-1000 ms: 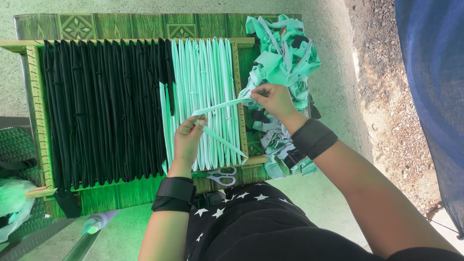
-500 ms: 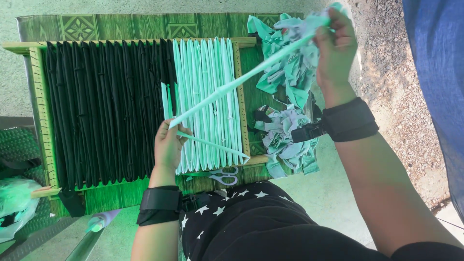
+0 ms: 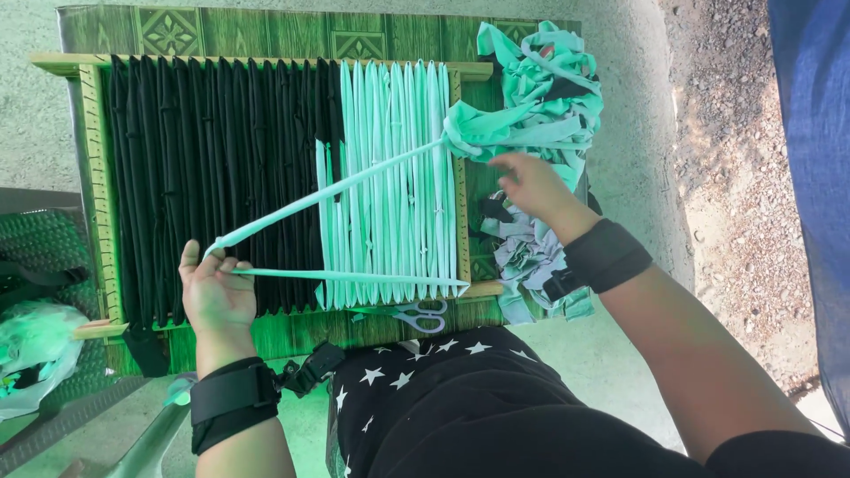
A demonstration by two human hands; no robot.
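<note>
A wooden weaving frame (image 3: 266, 64) lies on a green table, strung with black strips (image 3: 212, 177) on the left and mint-green strips (image 3: 398, 177) on the right. My left hand (image 3: 215, 290) sits over the black strips near the frame's lower edge, closed on a long mint-green fabric strip (image 3: 336, 186). That strip runs up and right to a heap of mint-green strips (image 3: 531, 97); a second length runs right to the frame's lower corner. My right hand (image 3: 529, 184) hovers with fingers apart just below the heap, holding nothing.
Scissors (image 3: 416, 314) lie by the frame's lower edge. Grey and black fabric scraps (image 3: 522, 252) are piled right of the frame. A green mat and pale green fluff (image 3: 35, 332) sit at the left. Gravel ground and a blue cloth (image 3: 815, 133) lie to the right.
My left hand slid left across the frame, pulling the green strip with it. My right hand let go of the strip's far end and dropped from the top down beside the heap.
</note>
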